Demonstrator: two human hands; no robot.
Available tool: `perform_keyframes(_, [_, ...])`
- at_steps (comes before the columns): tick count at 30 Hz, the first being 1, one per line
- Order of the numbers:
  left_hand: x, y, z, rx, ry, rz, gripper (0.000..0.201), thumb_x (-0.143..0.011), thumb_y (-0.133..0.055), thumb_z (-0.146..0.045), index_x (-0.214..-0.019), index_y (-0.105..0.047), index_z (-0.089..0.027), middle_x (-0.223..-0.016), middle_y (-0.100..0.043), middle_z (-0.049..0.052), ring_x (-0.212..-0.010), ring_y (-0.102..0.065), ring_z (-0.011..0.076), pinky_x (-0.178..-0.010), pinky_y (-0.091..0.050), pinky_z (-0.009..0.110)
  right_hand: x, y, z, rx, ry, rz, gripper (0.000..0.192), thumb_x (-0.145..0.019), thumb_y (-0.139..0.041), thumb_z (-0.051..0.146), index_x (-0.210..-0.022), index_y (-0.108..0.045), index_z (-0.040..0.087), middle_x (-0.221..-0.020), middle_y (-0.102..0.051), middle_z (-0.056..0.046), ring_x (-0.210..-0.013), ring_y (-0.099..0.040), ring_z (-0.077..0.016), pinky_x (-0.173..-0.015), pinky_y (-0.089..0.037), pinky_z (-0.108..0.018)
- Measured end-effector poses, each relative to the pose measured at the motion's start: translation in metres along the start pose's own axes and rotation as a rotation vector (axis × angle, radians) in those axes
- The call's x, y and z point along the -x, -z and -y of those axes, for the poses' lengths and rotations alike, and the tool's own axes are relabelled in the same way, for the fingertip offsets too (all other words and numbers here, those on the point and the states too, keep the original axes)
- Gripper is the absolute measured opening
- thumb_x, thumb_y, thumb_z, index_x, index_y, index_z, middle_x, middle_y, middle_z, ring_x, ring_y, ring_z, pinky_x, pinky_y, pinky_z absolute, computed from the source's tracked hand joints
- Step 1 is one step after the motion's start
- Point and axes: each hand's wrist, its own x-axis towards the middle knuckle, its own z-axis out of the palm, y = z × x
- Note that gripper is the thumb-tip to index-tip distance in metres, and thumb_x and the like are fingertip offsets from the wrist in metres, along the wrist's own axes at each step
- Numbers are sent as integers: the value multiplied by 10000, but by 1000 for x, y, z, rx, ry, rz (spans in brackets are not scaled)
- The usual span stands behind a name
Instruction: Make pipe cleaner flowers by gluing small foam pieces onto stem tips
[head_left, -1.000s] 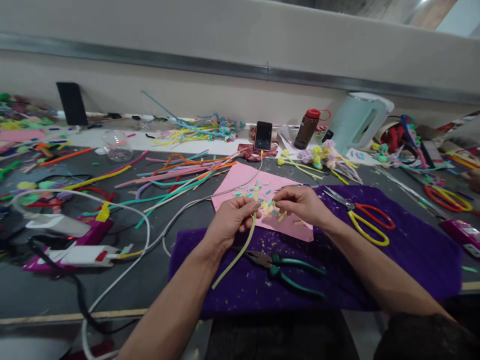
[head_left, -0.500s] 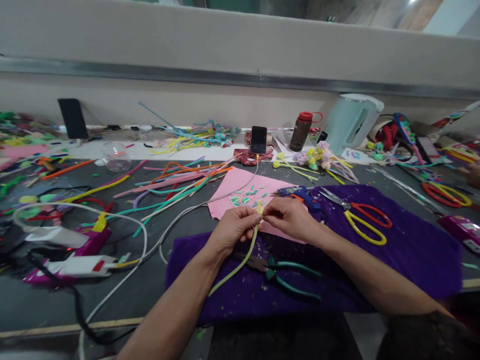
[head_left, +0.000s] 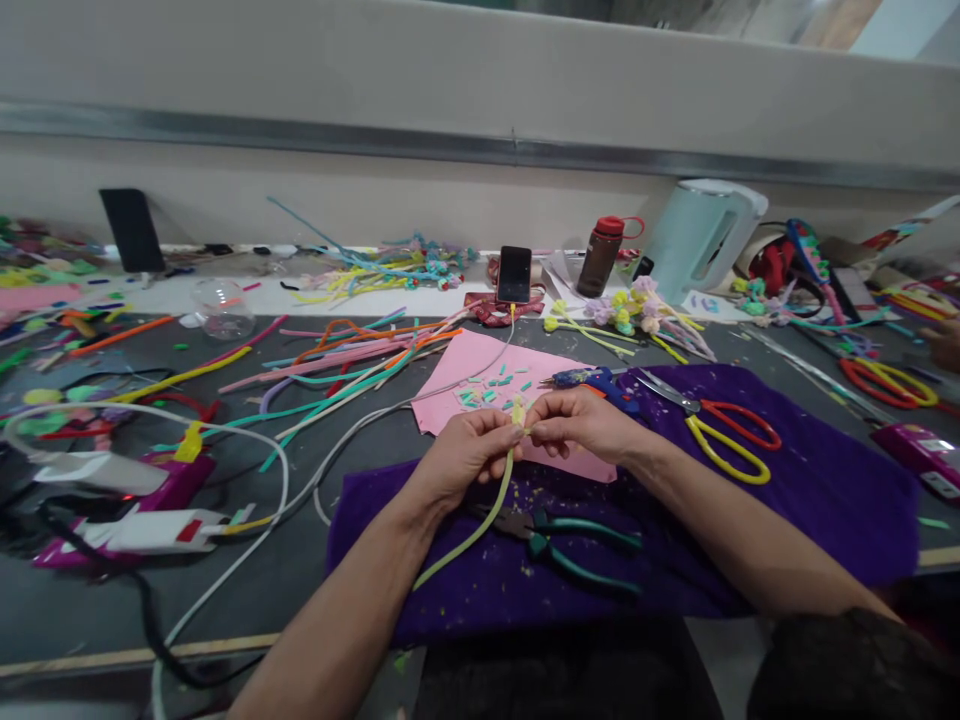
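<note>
A yellow-green pipe cleaner point(head_left: 480, 530) hangs down from my fingers toward the purple cloth point(head_left: 810, 470), with a small pale yellow tuft at its upper end. My left hand point(head_left: 480, 445) pinches it just below the tuft. My right hand point(head_left: 566, 420) is closed at the tuft's right side, fingertips pressed together on a bit of yellow. Below lie pliers with green handles point(head_left: 585, 550). Behind my hands is a pink sheet point(head_left: 450, 375) scattered with short green and pale snippets point(head_left: 495, 382). A blue glue gun point(head_left: 600, 383) lies just beyond my right hand.
Scissors with red and yellow handles point(head_left: 724, 445) lie on the cloth at right. Pipe cleaners point(head_left: 352, 365), a power strip point(head_left: 165, 480) and looping cables crowd the left. Along the back stand a phone point(head_left: 515, 275), a brown bottle point(head_left: 600, 258) and a kettle point(head_left: 697, 240).
My right fingers have shifted slightly away from the left ones, with a bit of yellow showing between them. The view has moved a little; the tools lie as before.
</note>
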Motion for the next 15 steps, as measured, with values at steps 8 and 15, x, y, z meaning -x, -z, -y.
perform_keyframes(8, [3,-3,0,52,27,64,267,-675,-660,-370,-672,-563,-121,-589,-597,15,-363,-409,22,-325,-247,127,-1,5,-7,-203,-65,159,197,-709,-672,272,-755,-600,95,-569,-565,25,-451,-491,-39,-428,-392,-146])
perform_keyframes(15, [1,-3,0,90,39,59,268,-686,-654,-361,-637,-558,-116,-566,-577,6,-347,-379,15,-320,-230,134,-2,3,-6,-148,-25,51,187,-712,-662,274,-764,-612,101,-550,-567,24,-429,-491,-44,-398,-376,-147])
